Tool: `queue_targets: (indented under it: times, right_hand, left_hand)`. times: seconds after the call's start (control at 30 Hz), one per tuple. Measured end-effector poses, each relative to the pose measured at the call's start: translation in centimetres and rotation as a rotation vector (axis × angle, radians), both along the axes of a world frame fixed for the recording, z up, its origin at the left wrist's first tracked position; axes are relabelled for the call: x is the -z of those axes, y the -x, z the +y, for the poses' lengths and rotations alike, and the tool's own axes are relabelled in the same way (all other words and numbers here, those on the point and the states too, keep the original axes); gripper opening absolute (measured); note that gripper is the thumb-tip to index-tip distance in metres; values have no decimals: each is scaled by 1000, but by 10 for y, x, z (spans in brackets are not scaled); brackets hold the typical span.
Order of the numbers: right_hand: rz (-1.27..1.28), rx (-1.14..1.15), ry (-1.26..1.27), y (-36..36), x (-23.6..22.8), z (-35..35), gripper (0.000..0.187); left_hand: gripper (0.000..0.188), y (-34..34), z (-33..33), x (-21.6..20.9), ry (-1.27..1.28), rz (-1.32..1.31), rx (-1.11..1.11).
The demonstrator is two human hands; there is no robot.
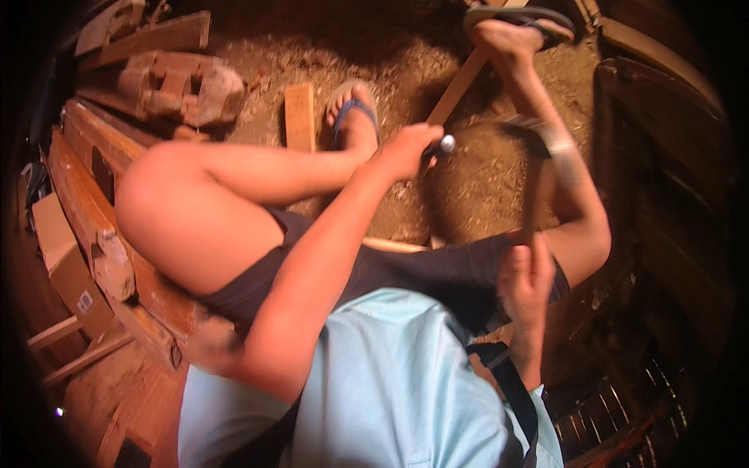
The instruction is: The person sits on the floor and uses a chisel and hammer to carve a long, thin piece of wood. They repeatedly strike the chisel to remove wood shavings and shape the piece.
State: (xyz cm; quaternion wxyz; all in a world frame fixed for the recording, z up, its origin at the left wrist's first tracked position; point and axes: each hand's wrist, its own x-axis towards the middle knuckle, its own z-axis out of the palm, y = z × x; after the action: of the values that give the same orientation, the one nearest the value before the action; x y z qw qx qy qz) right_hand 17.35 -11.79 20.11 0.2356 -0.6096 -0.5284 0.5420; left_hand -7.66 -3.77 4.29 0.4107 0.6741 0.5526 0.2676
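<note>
Silver domed tool-end (447,143) juts from left fingers (425,134).

There is one left hand (409,154) and one right hand (527,286), so two hands. The tools are also two: one round-ended tool (447,144) and one long-handled tool (534,204). I count two feet (509,40), two sandals (538,13), one blue shirt (406,359), one pair of shorts (421,269), one cardboard box (70,273) and one timber (178,92) with two holes (158,80). Other timbers (87,199) are several, not exactly countable.
</note>
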Motion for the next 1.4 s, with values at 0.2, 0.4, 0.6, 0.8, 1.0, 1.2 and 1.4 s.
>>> queue_targets:
  times: [0.2, 0.4, 0.6, 0.8, 1.0, 1.2, 1.4]
  right_hand:
    - [281, 99, -350, 10, -25, 1, 25]
    - [-123, -47, -63, 15, 18, -13, 17]
    - [306, 197, -324, 17, -42, 8, 25]
    - [-128, -116, 87, 31, 12, -11, 21]
    - [183, 238, -129, 29, -42, 0, 25]
    - [208, 252, -85, 25, -45, 1, 28]
    - [88, 151, 180, 15, 3, -5, 29]
  left_hand:
    - [25, -5, -11, 10, -6, -37, 5]
    - [25, 5, -10, 16, 33, -92, -12]
    - [23, -4, -14, 7, 32, -44, -18]
    - [21, -6, -10, 15, 52, -126, -2]
    - [20, -6, -15, 4, 80, -59, -10]
    - [27, 11, -4, 20, 408, -274, -445]
    - [31, 41, 2, 23, 387, 64, -597]
